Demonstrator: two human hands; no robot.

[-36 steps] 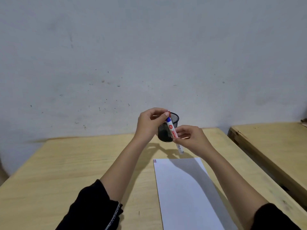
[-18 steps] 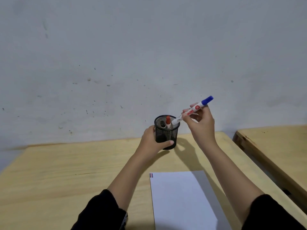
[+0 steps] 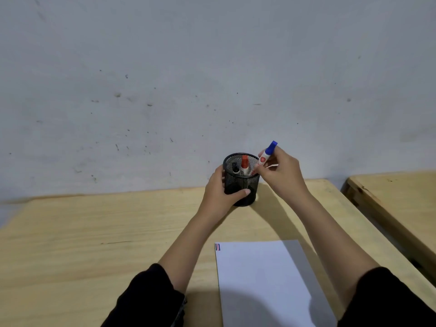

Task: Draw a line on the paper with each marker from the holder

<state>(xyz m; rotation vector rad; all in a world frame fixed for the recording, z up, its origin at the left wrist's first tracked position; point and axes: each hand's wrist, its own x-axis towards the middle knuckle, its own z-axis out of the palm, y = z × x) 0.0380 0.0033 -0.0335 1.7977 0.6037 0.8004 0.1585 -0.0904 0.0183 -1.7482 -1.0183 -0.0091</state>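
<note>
A black mesh holder (image 3: 238, 182) stands on the wooden table near the wall. My left hand (image 3: 220, 193) grips its left side. Inside it stand a red-capped marker (image 3: 244, 163) and a black-capped marker (image 3: 235, 167). My right hand (image 3: 280, 172) holds a blue-capped marker (image 3: 265, 156) tilted, its lower end dipping inside the holder's right rim. A white sheet of paper (image 3: 262, 284) lies near me on the table, with three short lines (image 3: 217, 247) at its top left corner.
The pale wooden table (image 3: 94, 244) ends at a grey wall just behind the holder. A second wooden table (image 3: 396, 197) stands to the right across a narrow gap. Black sleeves cover both my upper forearms.
My left hand let go of the marker's cap end and took hold of the holder. My right hand lifted the capped blue marker and lowered its end into the holder.
</note>
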